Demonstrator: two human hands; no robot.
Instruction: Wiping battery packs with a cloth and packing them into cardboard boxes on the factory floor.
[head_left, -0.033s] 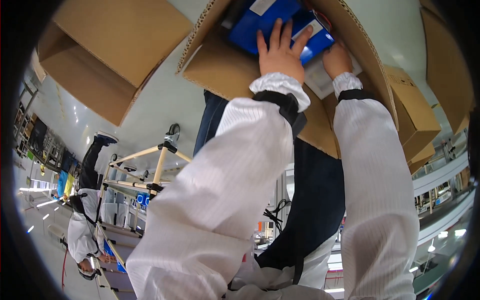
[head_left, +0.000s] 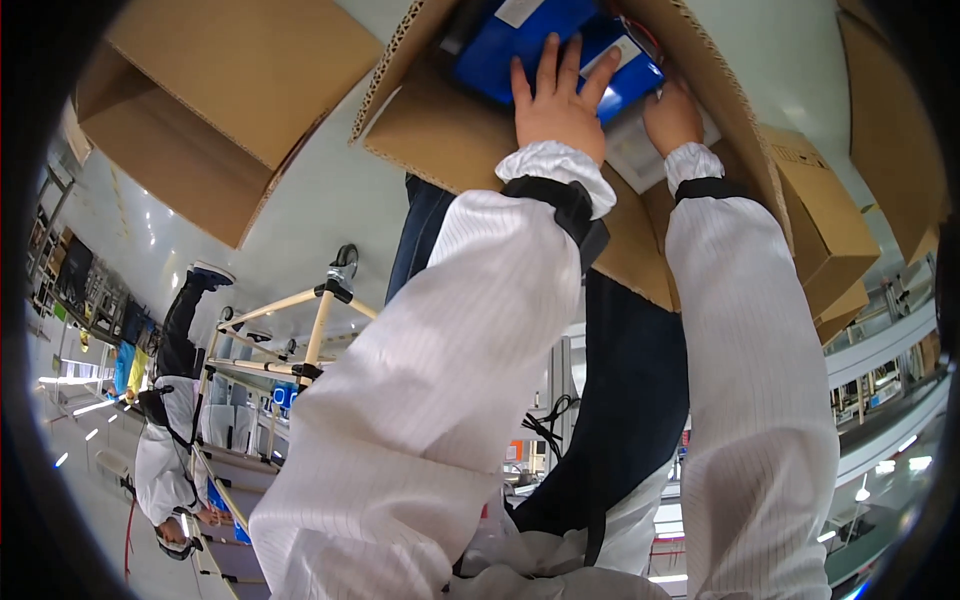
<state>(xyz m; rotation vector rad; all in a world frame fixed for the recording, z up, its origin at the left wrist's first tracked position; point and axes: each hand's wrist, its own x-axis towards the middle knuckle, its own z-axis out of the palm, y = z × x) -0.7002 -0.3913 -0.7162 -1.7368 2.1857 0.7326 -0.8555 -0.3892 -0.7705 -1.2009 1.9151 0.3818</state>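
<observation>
Grey floor (head_left: 325, 195) behind, left hand (head_left: 560, 118) splayed on blue pack (head_left: 488, 68), right hand (head_left: 674, 120) curled.

Glossy pack (head_left: 496, 52), perhaps plastic; matt carton (head_left: 440, 140)

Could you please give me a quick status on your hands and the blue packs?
Left hand spread on blue packs. Right hand curled beside them, grip unclear. Packs inside open cardboard box; box wall close by right hand.

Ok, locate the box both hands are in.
In the head view, the box is at the top, right of centre, around the left hand, the right hand and blue packs; another open box is to its left.
</observation>
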